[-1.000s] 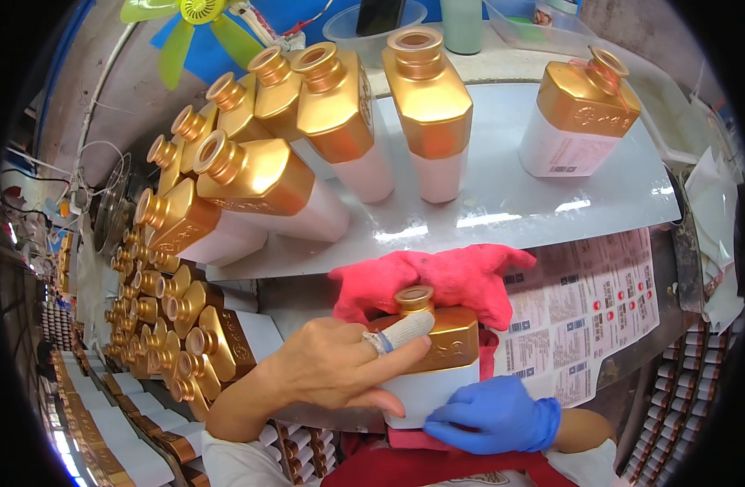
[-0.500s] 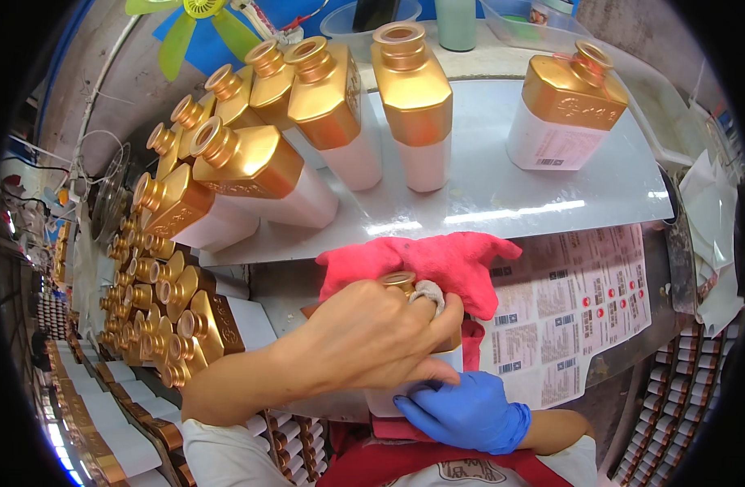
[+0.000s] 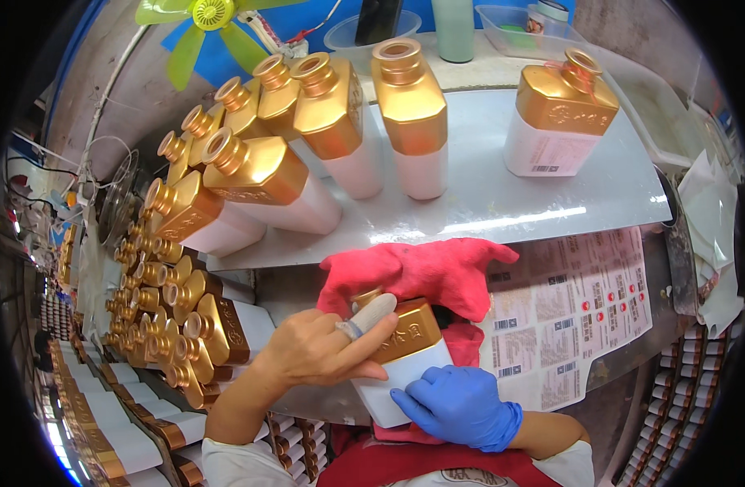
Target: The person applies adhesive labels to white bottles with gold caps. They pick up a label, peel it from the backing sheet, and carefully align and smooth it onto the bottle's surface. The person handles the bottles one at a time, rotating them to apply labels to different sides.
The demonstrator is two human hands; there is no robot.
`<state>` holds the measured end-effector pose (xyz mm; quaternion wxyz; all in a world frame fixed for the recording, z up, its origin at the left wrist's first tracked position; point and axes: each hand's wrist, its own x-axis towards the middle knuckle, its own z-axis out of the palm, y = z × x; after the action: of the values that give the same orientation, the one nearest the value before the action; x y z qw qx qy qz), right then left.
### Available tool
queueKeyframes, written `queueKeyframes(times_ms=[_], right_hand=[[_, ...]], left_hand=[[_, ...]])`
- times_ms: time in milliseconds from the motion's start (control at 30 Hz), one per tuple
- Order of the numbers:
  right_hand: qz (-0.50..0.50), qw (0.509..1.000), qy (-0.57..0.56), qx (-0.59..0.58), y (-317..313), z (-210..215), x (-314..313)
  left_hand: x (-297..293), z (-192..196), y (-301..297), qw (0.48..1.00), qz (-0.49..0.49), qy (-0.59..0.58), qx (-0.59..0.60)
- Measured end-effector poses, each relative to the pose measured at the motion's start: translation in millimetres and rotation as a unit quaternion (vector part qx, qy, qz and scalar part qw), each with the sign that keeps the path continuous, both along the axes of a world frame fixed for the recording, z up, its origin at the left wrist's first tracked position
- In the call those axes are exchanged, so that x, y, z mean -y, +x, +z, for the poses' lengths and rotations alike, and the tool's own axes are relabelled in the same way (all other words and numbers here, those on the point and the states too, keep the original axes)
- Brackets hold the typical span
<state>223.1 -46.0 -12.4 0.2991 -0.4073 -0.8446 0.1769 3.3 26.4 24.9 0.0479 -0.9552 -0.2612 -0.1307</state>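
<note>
A bottle with a gold shoulder and white body leans in front of me, its neck up and to the left. My right hand, in a blue glove, grips its lower right side. Across the gold shoulder lies my left hand, bare except for a pale fabric cover on one finger. That finger and the one beside it are stretched out over the bottle near the neck, with the thumb apart on the white body. Behind the bottle, a crumpled pink cloth lies against the grey board's front edge.
Several gold-and-white bottles stand at the left of the grey board, and one bottle stands at its right. More bottles lie stacked on my left. A printed label sheet lies at right. A green fan is at the back.
The held bottle has tilted and turned, showing its gold front. My left hand has shifted left and down, its covered finger now lying across the shoulder. My right hand keeps its hold.
</note>
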Motion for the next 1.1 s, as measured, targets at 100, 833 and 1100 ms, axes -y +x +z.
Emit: queueKeyframes(times_ms=[100,833,1100], right_hand=[[-0.002,0.999,-0.032,0.003,-0.8,-2.4,2.1],[-0.123,0.749,-0.585,-0.284,51.6,-21.5,-10.8],[-0.172,0.780,-0.517,-0.308,38.2,-20.9,-8.6]], left_hand=[[17.8,-17.4,-15.3,0.998,0.012,0.028,0.056],[91.1,-65.4,12.2,0.861,0.188,-0.281,0.381],[80.8,-61.9,10.5,0.858,0.190,-0.285,0.383]])
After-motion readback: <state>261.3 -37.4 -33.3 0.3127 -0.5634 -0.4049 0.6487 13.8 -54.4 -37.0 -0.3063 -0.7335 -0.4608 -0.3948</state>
